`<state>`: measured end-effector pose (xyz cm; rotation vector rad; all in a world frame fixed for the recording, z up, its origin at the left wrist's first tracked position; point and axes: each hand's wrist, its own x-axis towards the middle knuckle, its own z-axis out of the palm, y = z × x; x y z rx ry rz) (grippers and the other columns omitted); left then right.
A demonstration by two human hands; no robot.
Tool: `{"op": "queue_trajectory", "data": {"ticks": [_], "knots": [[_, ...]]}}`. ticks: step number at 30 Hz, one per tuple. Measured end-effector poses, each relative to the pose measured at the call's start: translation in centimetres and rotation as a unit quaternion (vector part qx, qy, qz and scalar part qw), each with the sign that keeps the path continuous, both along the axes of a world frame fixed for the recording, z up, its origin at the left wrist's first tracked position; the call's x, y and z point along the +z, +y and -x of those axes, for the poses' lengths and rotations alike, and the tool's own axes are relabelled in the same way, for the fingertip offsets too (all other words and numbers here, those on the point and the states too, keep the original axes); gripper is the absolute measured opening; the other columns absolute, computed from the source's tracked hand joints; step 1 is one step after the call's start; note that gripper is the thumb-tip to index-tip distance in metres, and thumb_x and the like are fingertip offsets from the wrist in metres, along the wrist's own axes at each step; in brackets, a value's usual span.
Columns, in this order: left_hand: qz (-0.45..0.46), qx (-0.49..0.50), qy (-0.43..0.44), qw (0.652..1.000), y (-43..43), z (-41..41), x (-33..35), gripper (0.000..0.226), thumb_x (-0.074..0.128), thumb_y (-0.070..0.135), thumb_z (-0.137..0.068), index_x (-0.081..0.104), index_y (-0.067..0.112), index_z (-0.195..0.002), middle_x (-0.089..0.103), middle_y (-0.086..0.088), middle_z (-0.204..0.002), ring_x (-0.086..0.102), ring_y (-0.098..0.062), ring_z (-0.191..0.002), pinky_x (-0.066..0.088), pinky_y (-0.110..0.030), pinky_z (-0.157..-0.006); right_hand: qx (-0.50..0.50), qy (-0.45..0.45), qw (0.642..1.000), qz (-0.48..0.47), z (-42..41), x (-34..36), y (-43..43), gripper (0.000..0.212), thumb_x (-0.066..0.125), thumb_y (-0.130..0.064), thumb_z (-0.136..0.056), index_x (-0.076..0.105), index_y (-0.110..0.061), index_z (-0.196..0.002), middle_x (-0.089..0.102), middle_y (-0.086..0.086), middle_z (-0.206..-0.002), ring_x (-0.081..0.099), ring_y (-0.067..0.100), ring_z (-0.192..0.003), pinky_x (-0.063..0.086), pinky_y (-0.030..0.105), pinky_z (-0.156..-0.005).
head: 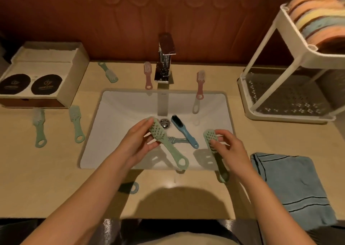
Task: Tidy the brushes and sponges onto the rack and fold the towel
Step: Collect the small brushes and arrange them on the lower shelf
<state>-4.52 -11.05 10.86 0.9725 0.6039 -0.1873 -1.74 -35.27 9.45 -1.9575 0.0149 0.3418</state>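
Sink (119, 106): left brush (169, 148), right brush (209, 135) aim handles nearward.

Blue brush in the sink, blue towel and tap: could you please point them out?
blue brush (184, 132), head view, on its handle.
blue towel (295, 185), head view, on its middle.
tap (164, 67), head view, on its body.

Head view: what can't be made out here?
All in the head view:
- Counter brush: left forearm hides all but its loop.
- Grey brush in sink: ends covered by green brush and blue brush.
- Sponges on rack: cut by right edge.
- Box labels: too small to read.
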Motion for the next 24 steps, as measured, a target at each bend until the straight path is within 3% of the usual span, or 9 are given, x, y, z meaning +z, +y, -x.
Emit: {"op": "queue_trajectory", "data": {"ticks": [4, 7, 9, 13, 18, 24], "knots": [[0.028, 0.089, 0.025, 0.995, -3.9, -1.5, 1.3, 0.011, 0.052, 0.023, -0.094, 0.059, 0.016, -0.092, 0.063, -0.004, -0.085, 0.063, -0.018, -0.086, 0.053, -0.038, -0.081, -0.054, -0.013, 0.995, -0.081, -2.9, 1.9, -3.2, 0.024, 0.057, -0.016, -0.091, 0.059, -0.023, -0.113, 0.061, 0.0, -0.108, 0.059, 0.013, -0.1, 0.051, 0.028, -0.086], [0.042, 0.114, 0.047, 0.992, -6.7, -2.8, 1.5, 0.015, 0.051, 0.026, -0.094, 0.057, 0.013, -0.097, 0.06, -0.006, -0.094, 0.061, -0.02, -0.091, 0.048, -0.042, -0.093, -0.033, -0.022, 0.996, -0.08, -4.5, 2.6, -6.5, 0.026, 0.059, -0.014, -0.09, 0.06, -0.025, -0.113, 0.061, 0.003, -0.111, 0.061, 0.01, -0.095, 0.05, 0.025, -0.083], [0.054, 0.119, 0.045, 0.99, -8.9, -3.9, 1.7, 0.017, 0.05, 0.026, -0.095, 0.056, 0.012, -0.102, 0.059, -0.007, -0.096, 0.061, -0.021, -0.093, 0.047, -0.042, -0.09, -0.015, -0.038, 0.997, -0.059, -5.5, 2.8, -8.9, 0.027, 0.059, -0.011, -0.089, 0.061, -0.027, -0.111, 0.063, 0.0, -0.11, 0.061, 0.009, -0.094, 0.051, 0.024, -0.081], [0.081, 0.139, 0.04, 0.986, -13.6, -6.2, 1.9, 0.024, 0.051, 0.024, -0.094, 0.053, 0.01, -0.114, 0.059, -0.007, -0.098, 0.06, -0.021, -0.092, 0.048, -0.043, -0.085, -0.018, -0.081, 0.996, 0.038, -8.0, 2.8, -13.4, 0.028, 0.059, -0.012, -0.09, 0.061, -0.023, -0.116, 0.062, 0.0, -0.112, 0.058, 0.014, -0.098, 0.048, 0.028, -0.083], [0.104, 0.145, 0.049, 0.983, -17.4, -8.7, 2.1, 0.027, 0.054, 0.024, -0.093, 0.053, 0.01, -0.117, 0.061, -0.007, -0.098, 0.063, -0.021, -0.086, 0.052, -0.039, -0.067, 0.036, -0.133, 0.966, 0.217, -13.2, 2.4, -17.0, 0.027, 0.061, -0.013, -0.089, 0.056, -0.016, -0.115, 0.058, 0.002, -0.111, 0.052, 0.015, -0.098, 0.039, 0.027, -0.079], [0.098, 0.162, 0.039, 0.981, -19.7, -10.8, 2.2, 0.021, 0.054, 0.026, -0.093, 0.056, 0.012, -0.109, 0.062, -0.005, -0.093, 0.063, -0.019, -0.087, 0.053, -0.039, -0.075, 0.079, -0.084, 0.942, 0.316, -19.0, 0.9, -17.9, 0.026, 0.059, -0.018, -0.09, 0.058, -0.016, -0.116, 0.064, 0.012, -0.117, 0.057, 0.031, -0.109, 0.046, 0.034, -0.088]]}}
